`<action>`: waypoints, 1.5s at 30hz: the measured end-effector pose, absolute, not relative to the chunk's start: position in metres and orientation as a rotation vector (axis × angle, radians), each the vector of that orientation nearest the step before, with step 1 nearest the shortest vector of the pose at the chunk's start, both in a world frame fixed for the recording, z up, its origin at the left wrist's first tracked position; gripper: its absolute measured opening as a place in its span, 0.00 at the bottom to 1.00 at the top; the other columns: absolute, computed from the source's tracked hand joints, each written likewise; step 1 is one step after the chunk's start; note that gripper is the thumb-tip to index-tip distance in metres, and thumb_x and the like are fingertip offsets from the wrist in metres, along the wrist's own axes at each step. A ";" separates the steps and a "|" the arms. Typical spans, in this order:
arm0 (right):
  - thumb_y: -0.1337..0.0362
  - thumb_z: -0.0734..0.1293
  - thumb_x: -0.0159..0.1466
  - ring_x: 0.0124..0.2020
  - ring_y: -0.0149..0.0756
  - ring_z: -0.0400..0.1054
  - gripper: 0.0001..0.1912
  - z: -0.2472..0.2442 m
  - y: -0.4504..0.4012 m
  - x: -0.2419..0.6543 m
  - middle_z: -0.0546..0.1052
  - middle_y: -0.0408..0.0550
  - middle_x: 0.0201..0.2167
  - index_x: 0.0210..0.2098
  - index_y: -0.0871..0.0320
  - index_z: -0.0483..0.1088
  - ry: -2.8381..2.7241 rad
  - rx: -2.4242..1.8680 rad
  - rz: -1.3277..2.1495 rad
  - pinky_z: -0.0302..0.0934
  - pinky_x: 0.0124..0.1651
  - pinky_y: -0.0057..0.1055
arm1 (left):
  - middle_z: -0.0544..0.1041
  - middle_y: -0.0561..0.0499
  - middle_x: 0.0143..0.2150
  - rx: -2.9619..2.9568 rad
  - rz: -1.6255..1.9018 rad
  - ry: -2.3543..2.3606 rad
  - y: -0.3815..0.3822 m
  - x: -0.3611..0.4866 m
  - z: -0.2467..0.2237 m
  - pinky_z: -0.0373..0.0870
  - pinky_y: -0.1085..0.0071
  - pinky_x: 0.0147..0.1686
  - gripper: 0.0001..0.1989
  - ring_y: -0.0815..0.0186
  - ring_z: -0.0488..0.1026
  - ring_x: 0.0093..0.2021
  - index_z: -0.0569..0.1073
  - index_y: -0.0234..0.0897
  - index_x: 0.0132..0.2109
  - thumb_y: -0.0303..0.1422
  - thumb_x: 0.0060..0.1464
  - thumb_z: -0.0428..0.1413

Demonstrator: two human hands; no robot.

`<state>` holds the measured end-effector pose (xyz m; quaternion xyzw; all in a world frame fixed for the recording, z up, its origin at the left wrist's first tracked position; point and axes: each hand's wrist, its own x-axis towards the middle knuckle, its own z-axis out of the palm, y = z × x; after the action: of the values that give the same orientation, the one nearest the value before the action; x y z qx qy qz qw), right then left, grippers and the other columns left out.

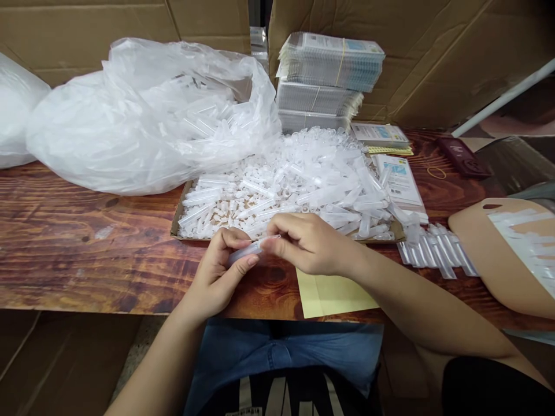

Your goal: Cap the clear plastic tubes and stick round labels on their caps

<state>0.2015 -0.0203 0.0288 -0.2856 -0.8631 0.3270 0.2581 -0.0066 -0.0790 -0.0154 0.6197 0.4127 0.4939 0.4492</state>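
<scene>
My left hand (pixel 223 268) grips a translucent plastic tube (pixel 246 252) between thumb and fingers, just over the front edge of a shallow cardboard tray (pixel 174 222). At the tube's right end, the thumb and forefinger of my right hand (pixel 303 240) pinch its tip; whether a separate small part is there I cannot tell. Behind both hands, the tray is heaped with clear tubes (pixel 325 173) and small white plastic pieces (pixel 229 207). A yellow sheet (pixel 333 294) lies partly under my right forearm.
A big plastic bag (pixel 108 127) of tubes stands back left. Banded card stacks (pixel 329 63) rise behind the tray. To the right lie a row of tubes (pixel 437 251), a beige board (pixel 481 242), a dark red device (pixel 463 157) and a rubber band (pixel 436 173).
</scene>
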 end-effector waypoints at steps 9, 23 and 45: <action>0.58 0.61 0.69 0.31 0.32 0.64 0.09 0.037 -0.023 0.205 0.72 0.46 0.32 0.36 0.56 0.63 -2.361 -0.763 0.811 0.57 0.36 0.30 | 0.69 0.49 0.39 1.500 1.165 0.969 -0.072 0.000 -0.001 0.69 0.67 0.39 0.10 0.64 0.68 0.38 0.68 0.42 0.41 0.40 0.60 0.60; 0.57 0.63 0.67 0.24 0.28 0.55 0.12 0.052 0.001 0.223 0.62 0.37 0.21 0.30 0.55 0.62 -1.930 -0.949 1.029 0.52 0.30 0.28 | 0.70 0.49 0.36 2.119 1.135 0.954 -0.008 0.019 0.034 0.68 0.66 0.37 0.11 0.63 0.68 0.36 0.65 0.40 0.37 0.36 0.57 0.62; 0.61 0.69 0.63 0.44 0.47 0.69 0.09 0.043 0.086 0.301 0.73 0.53 0.44 0.42 0.56 0.70 -2.178 -1.458 -0.080 0.65 0.45 0.45 | 0.75 0.47 0.40 2.498 0.181 1.587 0.022 -0.039 0.016 0.70 0.66 0.38 0.14 0.61 0.74 0.32 0.80 0.40 0.42 0.28 0.51 0.53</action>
<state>0.3013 0.0859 0.0428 -0.5373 -0.8029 -0.0294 0.2567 -0.0386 0.0225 0.0161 0.8391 0.5333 0.0607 0.0883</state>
